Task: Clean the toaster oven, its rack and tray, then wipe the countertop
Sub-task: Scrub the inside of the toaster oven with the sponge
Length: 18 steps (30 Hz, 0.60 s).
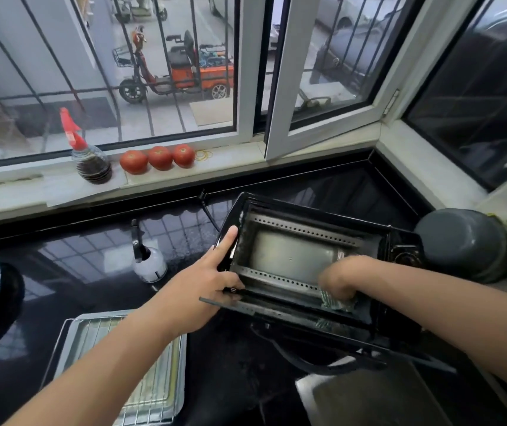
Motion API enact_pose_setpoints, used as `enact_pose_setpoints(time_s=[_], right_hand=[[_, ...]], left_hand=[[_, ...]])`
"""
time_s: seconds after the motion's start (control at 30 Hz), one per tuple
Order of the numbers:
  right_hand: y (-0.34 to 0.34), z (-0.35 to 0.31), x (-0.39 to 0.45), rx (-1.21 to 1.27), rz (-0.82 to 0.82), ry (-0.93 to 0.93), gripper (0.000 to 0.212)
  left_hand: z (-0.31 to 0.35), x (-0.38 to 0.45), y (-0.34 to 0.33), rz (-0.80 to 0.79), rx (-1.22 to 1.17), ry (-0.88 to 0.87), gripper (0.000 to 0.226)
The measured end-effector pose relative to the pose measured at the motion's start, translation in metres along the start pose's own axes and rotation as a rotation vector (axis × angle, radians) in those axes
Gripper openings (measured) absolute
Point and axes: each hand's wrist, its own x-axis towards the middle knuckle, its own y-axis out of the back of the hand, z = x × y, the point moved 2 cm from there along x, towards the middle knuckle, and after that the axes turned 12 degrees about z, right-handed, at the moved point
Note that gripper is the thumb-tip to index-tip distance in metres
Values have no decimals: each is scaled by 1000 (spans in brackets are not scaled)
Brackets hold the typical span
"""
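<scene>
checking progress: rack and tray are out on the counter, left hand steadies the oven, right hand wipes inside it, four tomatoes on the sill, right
Not quite: the head view shows three tomatoes on the sill, not four. The rest stands: rack, tray, left hand, oven, right hand.

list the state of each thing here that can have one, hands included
toaster oven: tipped back, door open, cavity empty
left hand: grips the oven's left edge
right hand: inside the cavity, presses a cloth on its wall
rack: out of the oven, lying in the tray
window: one sash swung open
pot: upside down
</scene>
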Motion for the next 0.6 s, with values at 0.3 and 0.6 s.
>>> enact_pose_setpoints(time_s=[0.3, 0.6], right_hand=[[23, -34, 4, 480, 370, 70, 48], [29, -1, -116, 105, 736, -81, 41]], left_hand=[[-17, 7, -10, -20, 439, -327, 19], [-20, 26, -1, -55, 465, -355, 55]])
